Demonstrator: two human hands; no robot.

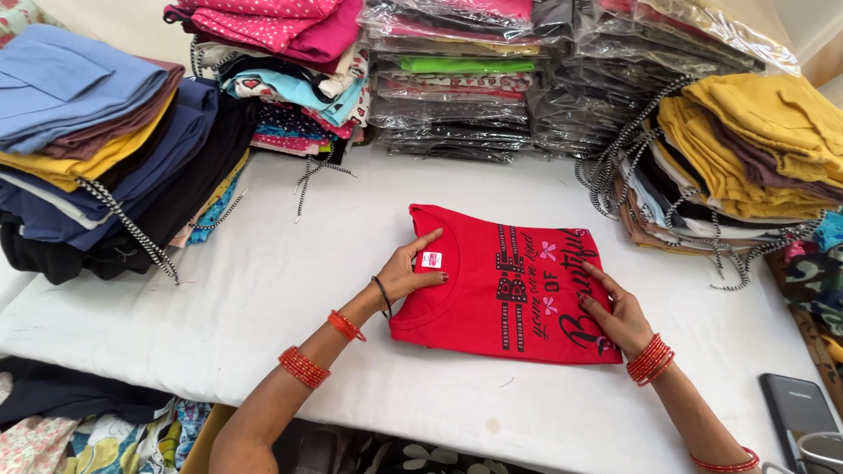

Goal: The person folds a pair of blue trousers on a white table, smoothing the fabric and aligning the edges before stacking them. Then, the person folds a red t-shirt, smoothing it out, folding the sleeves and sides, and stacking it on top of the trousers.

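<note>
Both hands press flat, fingers spread: the left hand rests on the collar end of a folded red T-shirt, the right hand on its printed lower edge. It lies mid-table on the white table, ringed by stacks of folded clothes and plastic-wrapped garments; a dark phone sits near the right wrist.

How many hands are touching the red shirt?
2. The left hand rests on the red shirt at its collar end; the right hand presses its other end.
</note>
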